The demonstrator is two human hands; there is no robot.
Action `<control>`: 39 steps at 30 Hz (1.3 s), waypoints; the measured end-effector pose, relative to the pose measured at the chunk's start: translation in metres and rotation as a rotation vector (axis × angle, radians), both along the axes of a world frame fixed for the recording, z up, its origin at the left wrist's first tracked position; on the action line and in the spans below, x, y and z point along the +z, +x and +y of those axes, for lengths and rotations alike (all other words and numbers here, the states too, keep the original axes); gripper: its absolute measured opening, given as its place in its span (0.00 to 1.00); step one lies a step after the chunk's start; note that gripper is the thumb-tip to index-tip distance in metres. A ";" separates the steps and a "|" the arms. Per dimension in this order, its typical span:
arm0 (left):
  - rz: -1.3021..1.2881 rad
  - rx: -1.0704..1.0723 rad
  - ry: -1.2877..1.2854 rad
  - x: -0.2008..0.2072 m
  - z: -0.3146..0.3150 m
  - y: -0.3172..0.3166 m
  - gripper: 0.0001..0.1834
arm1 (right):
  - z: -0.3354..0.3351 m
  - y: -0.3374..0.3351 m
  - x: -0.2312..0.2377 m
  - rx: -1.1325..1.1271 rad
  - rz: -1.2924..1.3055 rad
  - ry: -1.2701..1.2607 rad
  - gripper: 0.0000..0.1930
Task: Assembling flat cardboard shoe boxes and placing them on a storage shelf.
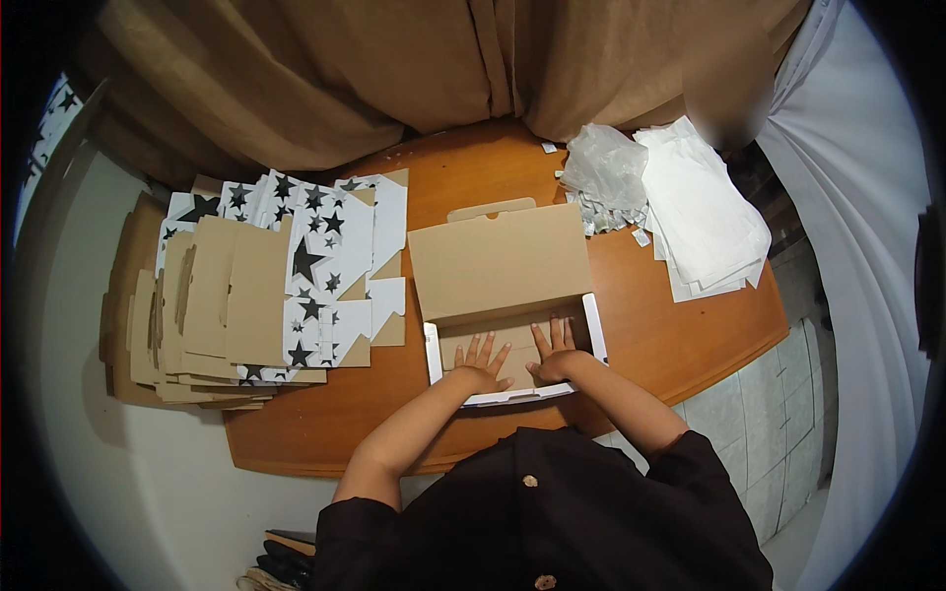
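A cardboard box (pixel 596 330), white outside and brown inside, stands at the table's front edge. Its brown lid (pixel 498 261) is raised at the back, with a tuck flap (pixel 491 209) along the far edge. Inside the box, my left hand (pixel 479 362) lies with fingers spread on the brown bottom. Beside it, my right hand (pixel 555 352) rests on the same bottom, its fingers also stretched apart. Neither hand holds anything.
Flat unfolded cardboard boxes (pixel 258 286) with black stars pile up at the left. White paper sheets (pixel 705 212) lie at the back right, next to a clear plastic bag (pixel 603 165) and small packets (pixel 591 215). A brown curtain (pixel 345 79) hangs behind the wooden table (pixel 680 340).
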State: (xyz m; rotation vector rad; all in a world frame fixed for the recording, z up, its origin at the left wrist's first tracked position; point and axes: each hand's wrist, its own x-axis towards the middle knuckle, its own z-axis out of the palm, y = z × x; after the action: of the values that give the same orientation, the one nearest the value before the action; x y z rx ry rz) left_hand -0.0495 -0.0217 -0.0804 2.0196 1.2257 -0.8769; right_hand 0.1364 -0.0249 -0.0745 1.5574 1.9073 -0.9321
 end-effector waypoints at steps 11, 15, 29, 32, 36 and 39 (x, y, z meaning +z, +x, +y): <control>-0.139 -0.055 0.115 0.012 0.008 0.000 0.44 | -0.003 -0.006 0.011 0.157 0.082 0.109 0.37; -0.122 -0.021 0.050 0.017 0.011 0.004 0.43 | 0.004 -0.004 0.009 0.129 0.075 0.094 0.37; -0.147 -0.101 0.178 0.009 0.054 0.006 0.37 | 0.020 0.076 0.175 -0.158 1.212 0.383 0.19; -0.211 -0.060 0.117 0.038 0.071 0.014 0.32 | 0.035 0.153 0.134 -0.626 1.079 0.873 0.16; -0.735 0.083 0.242 0.056 0.063 0.004 0.24 | 0.059 0.257 0.050 -0.974 0.468 1.279 0.11; -0.884 0.152 0.254 0.078 0.052 0.001 0.19 | 0.066 0.299 0.012 -1.074 0.033 1.061 0.20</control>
State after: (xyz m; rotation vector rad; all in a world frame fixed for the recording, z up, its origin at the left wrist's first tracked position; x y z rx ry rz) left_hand -0.0480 0.0300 -0.0024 2.0892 0.9602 0.2745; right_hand 0.4355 0.0415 -0.0627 3.3500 1.5335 -0.1656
